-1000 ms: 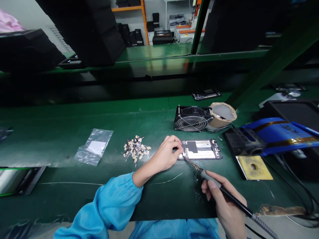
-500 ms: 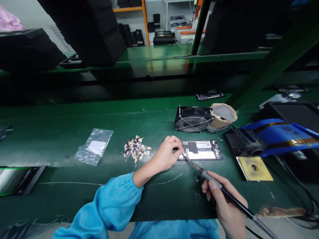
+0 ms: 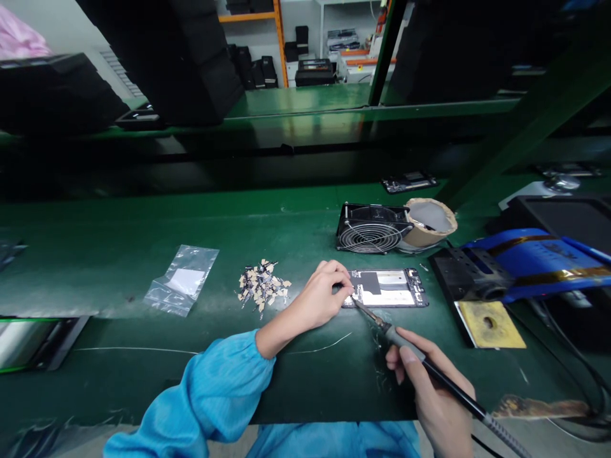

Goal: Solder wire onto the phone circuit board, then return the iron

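An opened phone frame (image 3: pixel 389 287) lies flat on the green bench. My left hand (image 3: pixel 319 298) rests at its left end, fingertips pinched on something small at the frame's corner; what it pinches is too small to tell. My right hand (image 3: pixel 436 397) grips a soldering iron (image 3: pixel 432 370) like a pen. The iron's tip touches the frame's lower left corner, right beside my left fingertips. A thin solder wire (image 3: pixel 324 346) lies on the bench under my left wrist.
A pile of small parts (image 3: pixel 261 287) and a clear plastic bag (image 3: pixel 180 280) lie to the left. Behind the frame stand a small fan (image 3: pixel 371 228) and a tape roll (image 3: pixel 429 220). An iron stand with a yellow sponge (image 3: pixel 491 323) sits at right.
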Demonstrator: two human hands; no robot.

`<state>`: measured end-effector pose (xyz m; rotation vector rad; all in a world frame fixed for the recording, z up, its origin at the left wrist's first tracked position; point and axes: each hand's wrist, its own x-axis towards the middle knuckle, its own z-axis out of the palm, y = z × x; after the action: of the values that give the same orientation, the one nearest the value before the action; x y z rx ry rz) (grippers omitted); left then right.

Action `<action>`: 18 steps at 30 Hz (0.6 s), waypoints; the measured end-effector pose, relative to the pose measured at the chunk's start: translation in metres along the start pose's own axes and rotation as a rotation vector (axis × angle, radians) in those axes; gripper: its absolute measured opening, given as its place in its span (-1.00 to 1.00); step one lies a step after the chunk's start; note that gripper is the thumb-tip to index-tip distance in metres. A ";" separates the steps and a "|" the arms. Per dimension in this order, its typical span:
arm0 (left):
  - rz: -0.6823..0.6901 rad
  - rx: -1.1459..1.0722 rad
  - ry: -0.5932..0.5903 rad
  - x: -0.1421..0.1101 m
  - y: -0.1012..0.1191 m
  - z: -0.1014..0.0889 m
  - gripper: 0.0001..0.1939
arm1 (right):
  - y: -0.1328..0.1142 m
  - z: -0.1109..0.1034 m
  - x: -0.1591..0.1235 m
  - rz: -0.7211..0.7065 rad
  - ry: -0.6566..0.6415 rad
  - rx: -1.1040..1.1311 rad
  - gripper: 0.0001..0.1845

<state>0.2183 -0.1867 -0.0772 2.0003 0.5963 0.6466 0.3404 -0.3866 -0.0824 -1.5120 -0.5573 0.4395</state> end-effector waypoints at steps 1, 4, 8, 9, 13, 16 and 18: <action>0.003 0.003 0.002 0.000 -0.001 0.000 -0.84 | 0.000 0.000 0.000 0.000 0.000 0.002 -0.23; 0.014 0.006 0.009 -0.002 -0.002 0.000 -0.84 | 0.001 -0.001 0.001 -0.002 0.003 0.008 -0.23; 0.033 0.008 0.017 -0.002 -0.003 0.000 -0.84 | 0.001 -0.001 0.002 -0.004 0.009 0.017 -0.23; 0.026 0.009 0.012 -0.002 -0.003 0.000 -0.84 | 0.001 -0.001 0.002 -0.005 0.011 0.019 -0.23; 0.031 -0.002 0.014 -0.002 -0.003 0.000 -0.84 | 0.002 -0.001 0.003 -0.006 0.016 0.031 -0.24; 0.047 -0.009 0.030 -0.002 -0.005 0.002 -0.83 | 0.002 -0.002 0.002 0.001 0.016 0.044 -0.28; 0.047 -0.001 0.025 -0.002 -0.006 0.002 -0.81 | 0.002 -0.002 0.000 0.014 0.017 0.058 -0.30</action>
<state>0.2169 -0.1866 -0.0833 2.0130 0.5649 0.7014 0.3416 -0.3883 -0.0848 -1.4634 -0.5166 0.4492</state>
